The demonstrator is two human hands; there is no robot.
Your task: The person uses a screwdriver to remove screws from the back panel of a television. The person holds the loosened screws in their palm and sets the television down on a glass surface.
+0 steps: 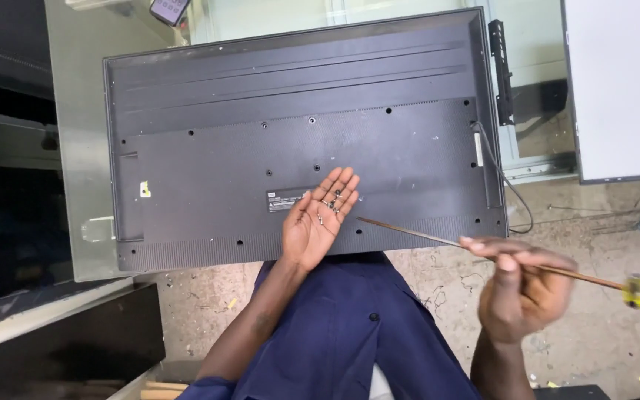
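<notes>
My right hand [524, 285] pinches the screwdriver [483, 250] mid-shaft, tip low over the TV back [298, 148]; my left hand [320, 218] lies flat, palm up, cupping loose screws [331, 204] so none roll off.

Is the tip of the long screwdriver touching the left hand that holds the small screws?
Apart. The head view shows the screwdriver tip ending right of the left hand, with dark television back panel visible between them.

clothing: navy blue workwear, buttoned | sleeves: short | hands: bare
</notes>
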